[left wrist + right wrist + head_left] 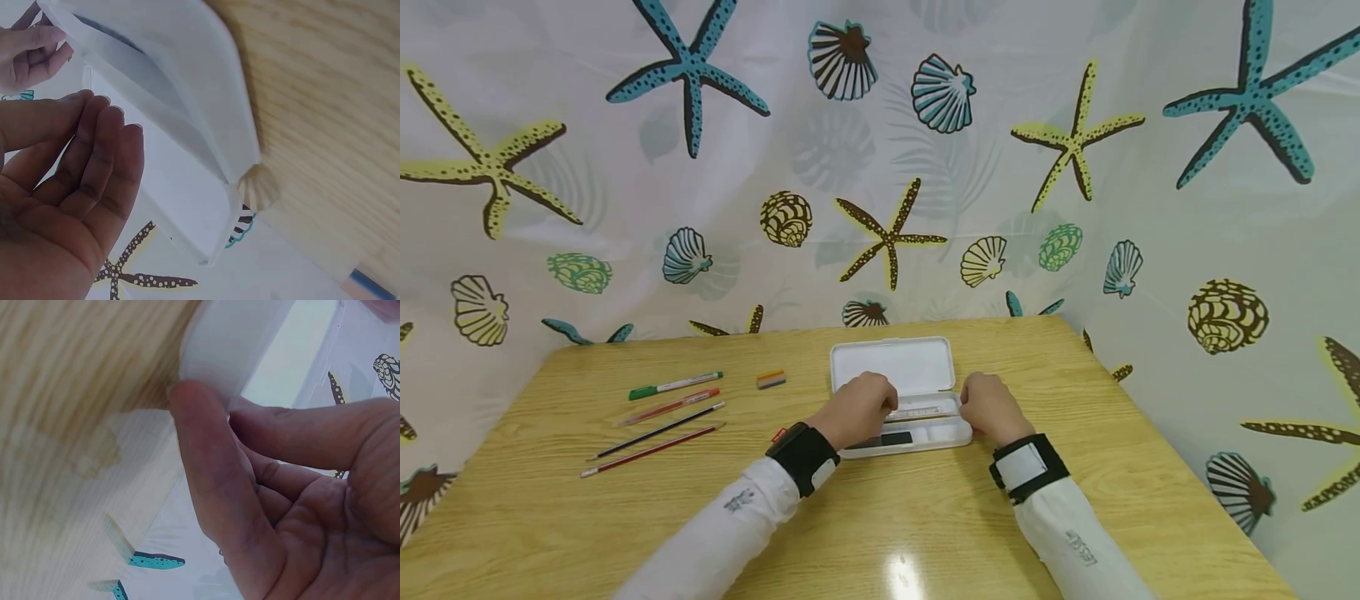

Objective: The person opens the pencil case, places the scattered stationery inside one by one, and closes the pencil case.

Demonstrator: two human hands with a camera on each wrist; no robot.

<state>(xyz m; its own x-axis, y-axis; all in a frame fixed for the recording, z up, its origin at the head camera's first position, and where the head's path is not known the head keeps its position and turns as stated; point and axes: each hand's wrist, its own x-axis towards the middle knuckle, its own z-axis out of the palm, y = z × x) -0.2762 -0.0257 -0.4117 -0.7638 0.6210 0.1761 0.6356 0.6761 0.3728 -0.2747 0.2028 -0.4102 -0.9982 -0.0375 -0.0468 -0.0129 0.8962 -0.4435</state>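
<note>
A white pencil case (891, 368) lies open on the table, its lid tipped back toward the wall. My left hand (856, 407) is over the left part of the case, thumb and fingertips drawn together; in the left wrist view nothing shows between them. Inside the case are a ruler-like strip with markings (919, 412) and, in the front compartment, a dark flat piece (896, 438), partly hidden by the left hand. At the right end, my right hand (287, 494) pinches the case's rounded corner (219, 353) between thumb and index finger.
Left of the case lie a green marker (676, 385), a red pen (672, 406), a dark blue pencil (658, 432) and a red pencil (653, 450). A small orange-and-grey block (771, 380) sits nearer the case. Behind the table hangs a seashell-patterned curtain (737, 175).
</note>
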